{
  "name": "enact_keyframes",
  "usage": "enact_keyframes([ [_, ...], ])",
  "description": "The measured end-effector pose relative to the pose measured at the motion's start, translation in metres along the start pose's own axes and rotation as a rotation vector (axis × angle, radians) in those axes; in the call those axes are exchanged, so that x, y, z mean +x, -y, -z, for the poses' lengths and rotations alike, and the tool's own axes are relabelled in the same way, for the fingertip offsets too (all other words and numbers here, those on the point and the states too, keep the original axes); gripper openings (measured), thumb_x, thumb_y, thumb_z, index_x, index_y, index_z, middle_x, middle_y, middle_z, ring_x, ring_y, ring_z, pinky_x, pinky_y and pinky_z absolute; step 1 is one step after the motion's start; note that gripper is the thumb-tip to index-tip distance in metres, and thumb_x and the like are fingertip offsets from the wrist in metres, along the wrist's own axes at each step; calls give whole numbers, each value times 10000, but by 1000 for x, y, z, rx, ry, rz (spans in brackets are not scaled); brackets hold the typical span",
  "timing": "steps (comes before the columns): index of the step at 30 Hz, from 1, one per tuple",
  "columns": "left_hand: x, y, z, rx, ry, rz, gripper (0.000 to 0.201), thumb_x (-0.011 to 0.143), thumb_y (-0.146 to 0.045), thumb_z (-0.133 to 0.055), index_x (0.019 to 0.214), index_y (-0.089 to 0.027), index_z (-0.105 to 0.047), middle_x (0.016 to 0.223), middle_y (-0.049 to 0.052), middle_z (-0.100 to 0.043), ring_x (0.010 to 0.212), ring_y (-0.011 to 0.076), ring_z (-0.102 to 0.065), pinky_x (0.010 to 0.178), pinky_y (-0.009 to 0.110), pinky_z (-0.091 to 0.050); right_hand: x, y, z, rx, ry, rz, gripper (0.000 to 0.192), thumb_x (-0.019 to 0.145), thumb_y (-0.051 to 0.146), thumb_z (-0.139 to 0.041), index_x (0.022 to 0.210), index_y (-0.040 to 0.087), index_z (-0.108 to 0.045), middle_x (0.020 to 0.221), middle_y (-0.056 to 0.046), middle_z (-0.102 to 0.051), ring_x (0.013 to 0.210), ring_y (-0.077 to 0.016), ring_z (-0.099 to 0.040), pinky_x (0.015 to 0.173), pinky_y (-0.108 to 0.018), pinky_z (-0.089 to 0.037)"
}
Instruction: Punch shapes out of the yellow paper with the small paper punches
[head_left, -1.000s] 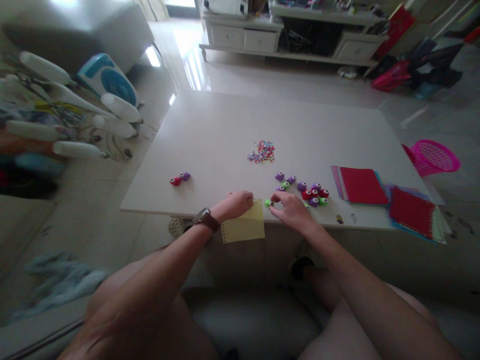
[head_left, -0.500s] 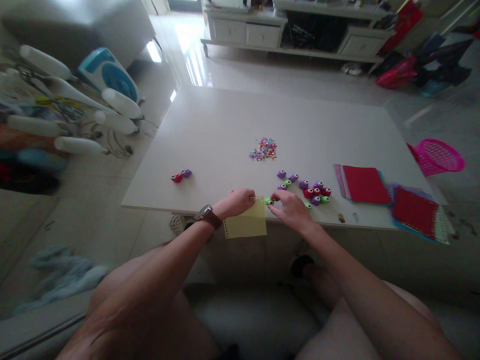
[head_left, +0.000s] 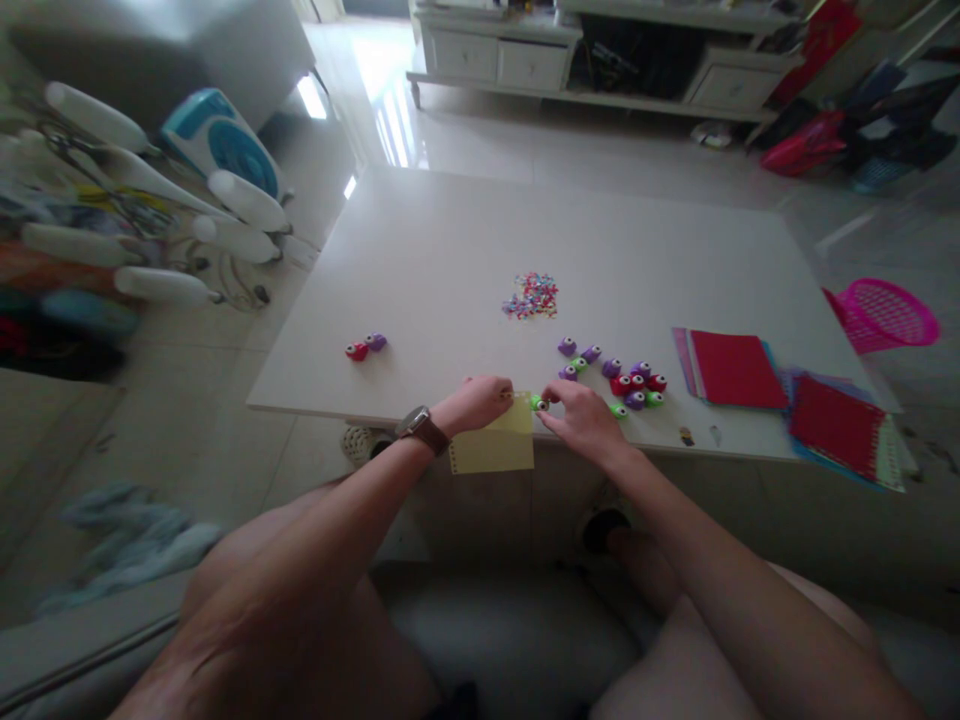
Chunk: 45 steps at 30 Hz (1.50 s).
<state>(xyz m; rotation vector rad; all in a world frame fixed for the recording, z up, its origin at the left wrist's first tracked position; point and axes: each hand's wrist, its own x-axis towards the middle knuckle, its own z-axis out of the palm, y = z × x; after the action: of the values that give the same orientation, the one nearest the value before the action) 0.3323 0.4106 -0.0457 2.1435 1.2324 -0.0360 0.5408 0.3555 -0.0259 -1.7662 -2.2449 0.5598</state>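
We pinch the yellow paper sheet (head_left: 495, 446) at its top edge with our left hand (head_left: 480, 402), the sheet hanging over the near edge of the white table (head_left: 450, 260). Our right hand (head_left: 581, 415) closes its fingertips on a small green punch (head_left: 537, 403) at the sheet's upper right corner, just beside the cluster of punches (head_left: 622, 380).

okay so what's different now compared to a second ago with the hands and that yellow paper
Almost nothing. The left hand still pinches the yellow paper sheet at the near edge of the white table, and the right hand still holds the small green punch at the sheet's corner. Only the camera shifted slightly; the other small punches stayed put.
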Motion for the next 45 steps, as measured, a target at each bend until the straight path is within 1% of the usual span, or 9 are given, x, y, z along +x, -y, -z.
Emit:
enact_keyframes([
  [6,-1,-2,3,12,10,7,240,944,-279,-495,972,-187,-716,985,110,-774,893,235,-691,825,345,-486,0,0,-1,7,36,-19,70,860,219,-700,897,221,-640,917,-49,-716,877,-224,-654,744,-312,-432],
  [13,-1,1,-2,21,-4,-25,229,944,-257,-499,969,-198,-719,1000,102,-783,955,249,-705,928,388,-472,0,1,-4,-32,73,5,62,868,219,-690,917,228,-652,931,-54,-716,860,-218,-644,725,-306,-432],
  [23,1,2,-4,5,-5,-22,224,942,-261,-509,980,-198,-720,1018,100,-786,987,259,-708,945,405,-472,1,-1,-6,-20,94,-20,52,875,218,-687,907,222,-646,920,-61,-724,842,-222,-648,723,-318,-433],
  [27,1,2,-5,5,-20,-34,224,942,-273,-509,976,-203,-719,1029,92,-783,995,257,-699,944,407,-467,2,-1,-7,-17,94,-1,54,877,211,-690,900,218,-642,922,-55,-721,841,-214,-645,745,-316,-443],
  [30,2,2,-5,13,-22,-23,238,945,-285,-502,984,-203,-723,1012,92,-782,971,252,-694,923,400,-464,2,-2,-7,-15,94,16,50,877,209,-688,904,216,-647,928,-58,-723,852,-218,-648,754,-320,-451],
  [35,0,0,1,27,32,4,267,943,-272,-502,1032,-179,-736,1057,103,-769,963,228,-673,881,352,-456,2,-5,-10,-1,98,36,49,864,210,-699,903,215,-671,921,-71,-726,859,-242,-662,756,-345,-475],
  [37,-1,0,1,38,14,5,284,947,-273,-495,1056,-176,-738,1071,100,-760,981,218,-663,886,339,-446,3,-6,-12,8,85,54,57,860,209,-706,910,217,-679,924,-74,-728,862,-249,-665,766,-357,-483],
  [41,0,5,-1,25,12,-1,307,928,-290,-526,1120,-169,-734,1037,98,-741,1039,211,-639,936,335,-432,5,-5,-13,27,89,67,56,867,217,-714,917,209,-688,913,-69,-727,849,-234,-664,774,-356,-495],
  [45,-1,6,-1,-8,1,-2,317,901,-247,-552,1158,-151,-711,1035,86,-726,1058,189,-639,939,312,-443,6,1,-10,-3,140,42,109,904,239,-696,978,161,-708,983,-110,-737,894,-216,-666,812,-350,-495],
])
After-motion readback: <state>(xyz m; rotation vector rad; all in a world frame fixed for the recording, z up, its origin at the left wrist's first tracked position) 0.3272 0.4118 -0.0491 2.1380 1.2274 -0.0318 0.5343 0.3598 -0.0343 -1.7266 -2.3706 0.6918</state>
